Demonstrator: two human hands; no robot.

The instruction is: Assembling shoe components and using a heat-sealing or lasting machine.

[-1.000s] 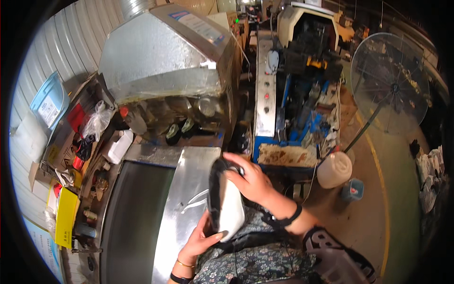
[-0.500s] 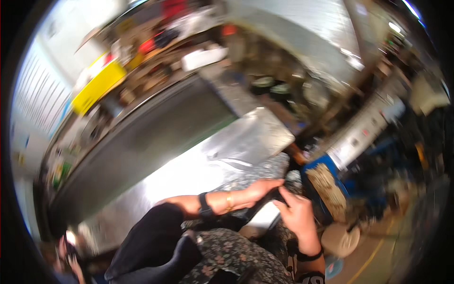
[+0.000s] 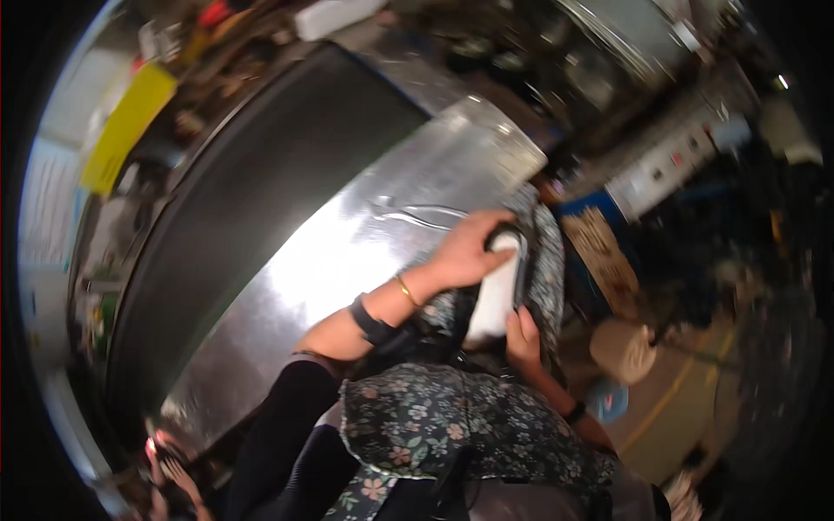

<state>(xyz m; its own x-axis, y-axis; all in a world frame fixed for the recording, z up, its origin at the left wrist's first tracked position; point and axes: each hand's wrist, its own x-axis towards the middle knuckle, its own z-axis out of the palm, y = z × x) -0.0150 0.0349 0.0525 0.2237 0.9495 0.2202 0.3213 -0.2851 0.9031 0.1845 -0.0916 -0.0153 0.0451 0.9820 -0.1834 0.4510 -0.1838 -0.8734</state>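
A long white piece with a black rim (image 3: pixel 497 300), shaped much like the underside of a shoe, lies slanted over my floral-clothed lap. My left hand (image 3: pixel 473 247) is closed over its far end, fingers on the black edge and thumb on the white face. Lower down, my right hand (image 3: pixel 523 339) pinches the right-hand edge; some of its fingers are hidden. Metal pliers (image 3: pixel 426 211) lie on the shiny metal tabletop (image 3: pixel 234 369), just beyond my left hand.
A dark conveyor belt (image 3: pixel 261 165) runs behind the tabletop. To the right are a blue bin holding brown card (image 3: pixel 601 256) and a round beige stool (image 3: pixel 622 349). A yellow box (image 3: pixel 130 130) stands at far left. Another person's hands (image 3: pixel 174 469) show at lower left.
My view has tilted and shifted. My hands were close together at the far end; now my right hand has slid down the edge, and more of the white face shows.
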